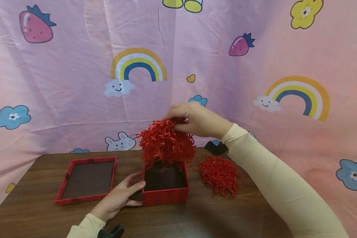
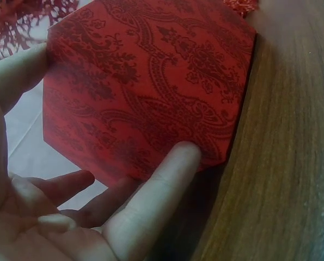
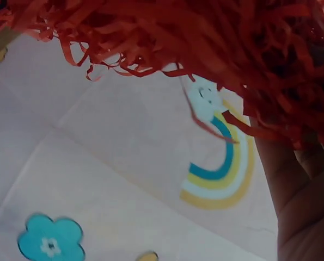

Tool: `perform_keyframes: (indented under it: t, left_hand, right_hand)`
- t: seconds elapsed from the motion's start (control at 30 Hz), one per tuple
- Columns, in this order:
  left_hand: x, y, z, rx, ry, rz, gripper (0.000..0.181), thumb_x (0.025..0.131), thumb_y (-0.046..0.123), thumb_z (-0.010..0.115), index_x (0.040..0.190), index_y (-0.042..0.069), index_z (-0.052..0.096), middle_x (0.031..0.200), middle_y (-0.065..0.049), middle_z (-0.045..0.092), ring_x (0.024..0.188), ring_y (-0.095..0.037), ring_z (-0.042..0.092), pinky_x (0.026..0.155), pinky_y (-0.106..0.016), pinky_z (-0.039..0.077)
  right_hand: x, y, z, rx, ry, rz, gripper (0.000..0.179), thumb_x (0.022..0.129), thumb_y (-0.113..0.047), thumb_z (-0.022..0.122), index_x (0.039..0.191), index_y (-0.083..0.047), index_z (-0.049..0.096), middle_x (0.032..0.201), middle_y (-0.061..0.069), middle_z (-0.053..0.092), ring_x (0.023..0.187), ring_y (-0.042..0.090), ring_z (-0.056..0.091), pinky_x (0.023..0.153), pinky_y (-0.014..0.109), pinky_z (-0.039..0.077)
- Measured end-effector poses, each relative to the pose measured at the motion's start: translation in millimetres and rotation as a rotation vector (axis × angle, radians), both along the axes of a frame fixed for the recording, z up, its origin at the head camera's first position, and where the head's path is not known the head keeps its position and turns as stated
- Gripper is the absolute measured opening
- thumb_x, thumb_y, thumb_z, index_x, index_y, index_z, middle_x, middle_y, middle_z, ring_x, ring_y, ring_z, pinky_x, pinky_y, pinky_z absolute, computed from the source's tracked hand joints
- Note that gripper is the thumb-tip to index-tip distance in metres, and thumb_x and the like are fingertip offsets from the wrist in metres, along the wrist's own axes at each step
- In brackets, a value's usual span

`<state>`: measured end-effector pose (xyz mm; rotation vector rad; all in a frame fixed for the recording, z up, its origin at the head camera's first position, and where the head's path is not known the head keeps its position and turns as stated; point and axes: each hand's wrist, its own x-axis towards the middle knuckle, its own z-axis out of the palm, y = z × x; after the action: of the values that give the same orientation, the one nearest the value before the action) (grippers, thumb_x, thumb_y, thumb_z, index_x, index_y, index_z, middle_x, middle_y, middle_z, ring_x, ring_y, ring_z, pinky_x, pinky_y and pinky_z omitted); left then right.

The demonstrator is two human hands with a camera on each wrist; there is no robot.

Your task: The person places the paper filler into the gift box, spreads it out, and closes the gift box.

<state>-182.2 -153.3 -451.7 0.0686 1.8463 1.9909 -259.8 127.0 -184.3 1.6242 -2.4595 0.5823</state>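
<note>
My right hand (image 1: 196, 120) grips a large clump of red shredded paper (image 1: 166, 142) from above, its strands hanging loosely. The clump is over the back of an open red box (image 1: 166, 196) with a dark inside and covers part of its rear rim. In the right wrist view, the red paper strands (image 3: 205, 38) fill the top and hide most of the fingers. My left hand (image 1: 119, 195) rests against the box's left side, one digit at the top edge. The left wrist view shows straight fingers on the red paisley-patterned side (image 2: 145, 87).
A shallow red-rimmed lid (image 1: 87, 180) lies inside up on the wooden table (image 1: 32, 188), left of the box. To the right is a second pile of red shredded paper (image 1: 218, 175). A pink patterned cloth (image 1: 86, 82) hangs behind the table.
</note>
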Motion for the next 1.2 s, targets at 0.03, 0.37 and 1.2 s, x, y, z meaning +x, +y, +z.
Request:
perform_keyframes:
  t: [0.03,0.37,1.2]
  left_hand:
    - [0.2,-0.4,0.2,0.001,0.000,-0.002,0.075,0.106,0.031,0.060,0.163,0.009,0.016,0.165,-0.028,0.015,0.151,-0.051,0.018,0.090,-0.055,0.060]
    - [-0.2,-2.3,-1.2,0.018,0.037,-0.061,0.075,0.109,0.031,0.055,0.164,0.007,0.010,0.165,-0.031,0.016,0.150,-0.050,0.021,0.092,-0.055,0.059]
    - [0.5,-0.1,2.1,-0.024,0.024,-0.002,0.075,0.106,0.033,0.059,0.164,0.013,0.016,0.158,-0.030,0.028,0.149,-0.050,0.024,0.089,-0.054,0.061]
  right_hand:
    - [-0.4,-2.3,-4.0,0.006,-0.007,0.000,0.030,0.095,-0.001,0.071,0.122,-0.013,0.076,0.109,-0.003,0.071,0.092,0.009,0.062,0.080,0.025,0.057]
    - [-19.0,-11.4,-56.0,0.032,-0.070,0.046,0.029,0.096,-0.002,0.071,0.122,-0.014,0.075,0.110,-0.005,0.071,0.095,0.006,0.063,0.082,0.020,0.056]
    - [-23.1,-10.2,-140.3,0.175,-0.267,-0.055,0.030,0.098,-0.014,0.073,0.128,-0.018,0.072,0.115,-0.007,0.071,0.103,0.002,0.064,0.093,0.020,0.054]
